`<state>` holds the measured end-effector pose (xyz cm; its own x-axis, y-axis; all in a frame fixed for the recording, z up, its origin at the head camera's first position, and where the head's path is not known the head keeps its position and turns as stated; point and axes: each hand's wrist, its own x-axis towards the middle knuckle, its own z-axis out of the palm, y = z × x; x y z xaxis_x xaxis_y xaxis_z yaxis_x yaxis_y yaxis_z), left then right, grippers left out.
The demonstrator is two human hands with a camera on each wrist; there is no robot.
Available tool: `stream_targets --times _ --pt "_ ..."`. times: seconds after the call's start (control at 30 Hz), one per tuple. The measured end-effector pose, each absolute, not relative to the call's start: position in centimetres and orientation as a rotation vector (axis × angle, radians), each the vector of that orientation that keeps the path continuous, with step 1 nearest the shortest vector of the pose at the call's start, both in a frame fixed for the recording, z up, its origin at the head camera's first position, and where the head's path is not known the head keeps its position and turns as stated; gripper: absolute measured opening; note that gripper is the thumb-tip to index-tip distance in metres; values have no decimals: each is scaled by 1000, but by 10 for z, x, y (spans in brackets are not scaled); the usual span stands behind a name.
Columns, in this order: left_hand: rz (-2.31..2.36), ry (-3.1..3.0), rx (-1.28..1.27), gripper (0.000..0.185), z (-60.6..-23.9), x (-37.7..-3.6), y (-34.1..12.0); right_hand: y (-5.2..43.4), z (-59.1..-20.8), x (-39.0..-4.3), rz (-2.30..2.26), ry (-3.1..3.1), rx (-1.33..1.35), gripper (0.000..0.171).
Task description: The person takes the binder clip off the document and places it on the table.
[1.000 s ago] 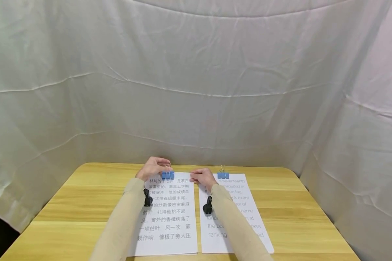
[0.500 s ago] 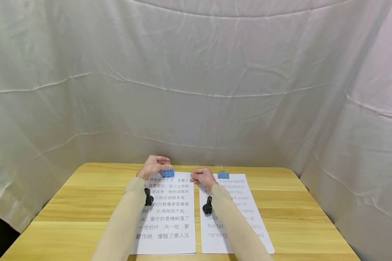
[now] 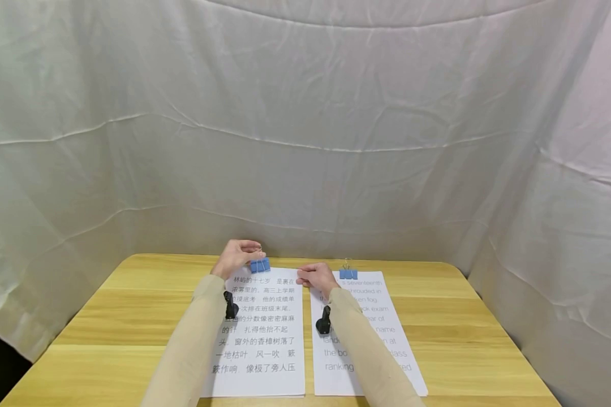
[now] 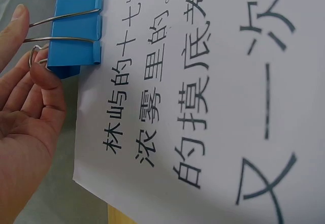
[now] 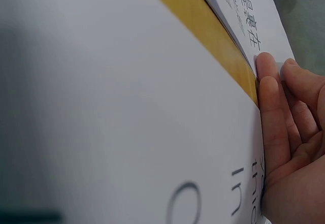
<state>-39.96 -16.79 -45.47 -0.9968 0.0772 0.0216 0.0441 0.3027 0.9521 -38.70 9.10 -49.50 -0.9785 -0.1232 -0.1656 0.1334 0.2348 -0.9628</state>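
In the head view my left hand [image 3: 233,259] pinches the wire handles of a blue binder clip [image 3: 260,265] between thumb and fingers. The mouth of the clip [image 4: 76,31] is right at the top edge of a stack of paper [image 3: 262,353] printed with Chinese characters. My right hand [image 3: 318,276] pinches that stack's top right corner, as the right wrist view shows with the thumb and fingertips at the sheets [image 5: 259,26]. Beneath my right forearm lies a second stack [image 3: 382,294] with English text, partly hidden by the sleeve.
Another blue binder clip [image 3: 348,274] sits on the top edge of the English stack, its wire handle standing up. Both stacks lie side by side on a wooden table [image 3: 463,339], a narrow strip of wood between them. A pale curtain [image 3: 305,169] hangs close behind the table.
My left hand and the clip have moved a little toward the back of the table. The Chinese stack's lower edge has shifted slightly left. My right hand has stayed at the corner.
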Motion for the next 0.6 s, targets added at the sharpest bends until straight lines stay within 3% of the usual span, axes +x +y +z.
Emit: stream_targets --times 0.6 --pt "2069 2457 64 51 -450 -403 -176 89 -495 -392 -1797 2315 8 27"
